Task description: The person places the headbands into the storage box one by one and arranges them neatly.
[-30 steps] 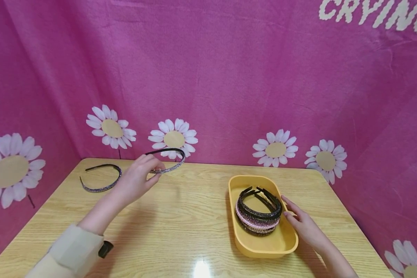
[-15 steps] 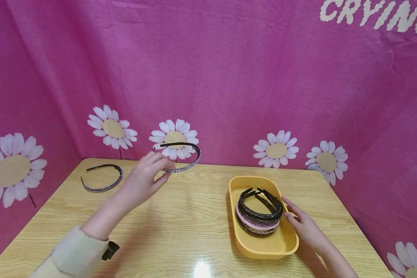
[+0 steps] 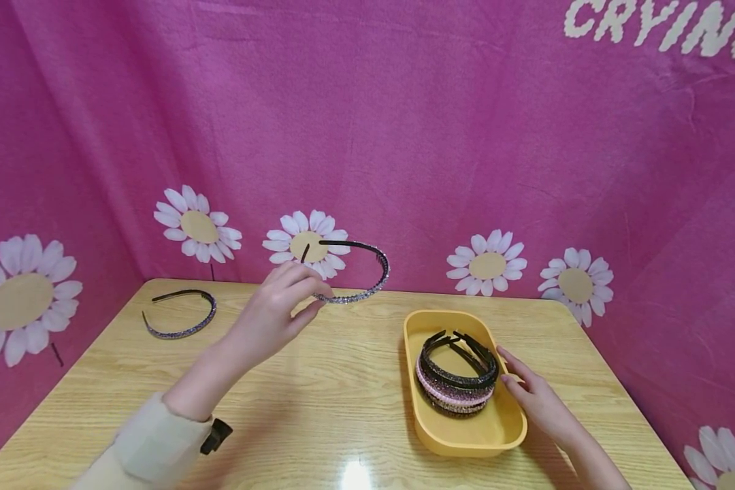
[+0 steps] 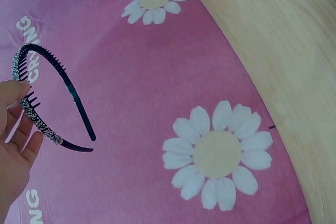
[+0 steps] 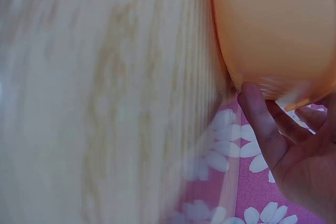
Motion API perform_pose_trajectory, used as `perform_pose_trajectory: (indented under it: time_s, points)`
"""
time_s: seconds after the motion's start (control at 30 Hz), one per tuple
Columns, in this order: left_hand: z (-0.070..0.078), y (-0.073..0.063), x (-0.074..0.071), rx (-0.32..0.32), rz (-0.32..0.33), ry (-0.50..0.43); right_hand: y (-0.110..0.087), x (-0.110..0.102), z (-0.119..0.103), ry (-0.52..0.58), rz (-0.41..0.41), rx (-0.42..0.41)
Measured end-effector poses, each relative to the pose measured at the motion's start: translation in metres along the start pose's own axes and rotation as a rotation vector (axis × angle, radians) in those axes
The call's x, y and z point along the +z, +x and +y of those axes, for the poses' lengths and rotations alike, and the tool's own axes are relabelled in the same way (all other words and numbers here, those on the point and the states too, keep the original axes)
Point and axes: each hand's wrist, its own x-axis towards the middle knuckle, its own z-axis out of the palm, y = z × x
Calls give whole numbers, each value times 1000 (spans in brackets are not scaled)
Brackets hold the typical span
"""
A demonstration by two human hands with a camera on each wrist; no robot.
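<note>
In the head view my left hand (image 3: 282,303) pinches a glittery silver-purple headband (image 3: 358,297) by one side, held up above the table. The left wrist view shows this headband (image 4: 42,124) with sparkling stones outside, black comb teeth inside and bare black ends, thumb and fingers on its stone-covered part. On the right my right hand (image 3: 542,405) grips the side rim of a yellow tray (image 3: 465,449). In the right wrist view its fingers (image 5: 257,108) lie against the tray's outer wall (image 5: 278,30). Inside the tray sit several stacked headbands (image 3: 456,381), black, pink and glittery.
Another glittery purple headband (image 3: 184,333) with black ends lies at the table's back left. The wooden table (image 3: 343,381) meets a pink cloth backdrop (image 3: 392,136) printed with white daisies. My left cuff (image 3: 162,442) has a black clip-like piece (image 3: 216,435) beside it.
My left hand has moved right with the headband, lifting it slightly, and both of its ends now show. The right hand and the tray have stayed in place.
</note>
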Motion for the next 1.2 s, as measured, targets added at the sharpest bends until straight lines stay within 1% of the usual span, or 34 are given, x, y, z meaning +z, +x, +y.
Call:
perform_pose_trajectory:
  time_s: [0.27, 0.53, 0.9, 1.07, 1.2]
  points:
    - [1, 10, 15, 51, 19, -48, 0, 0, -1, 8, -2, 1]
    - [4, 17, 32, 66, 4, -129, -1, 0, 0, -5, 4, -8]
    - [12, 22, 58, 89, -33, -198, -1, -1, 0, -11, 2, -28]
    - [15, 22, 72, 100, -43, -215, -1, -1, 0, -14, 7, -23]
    - [17, 20, 84, 96, -60, -231, 0, 0, 0, -8, 5, -18]
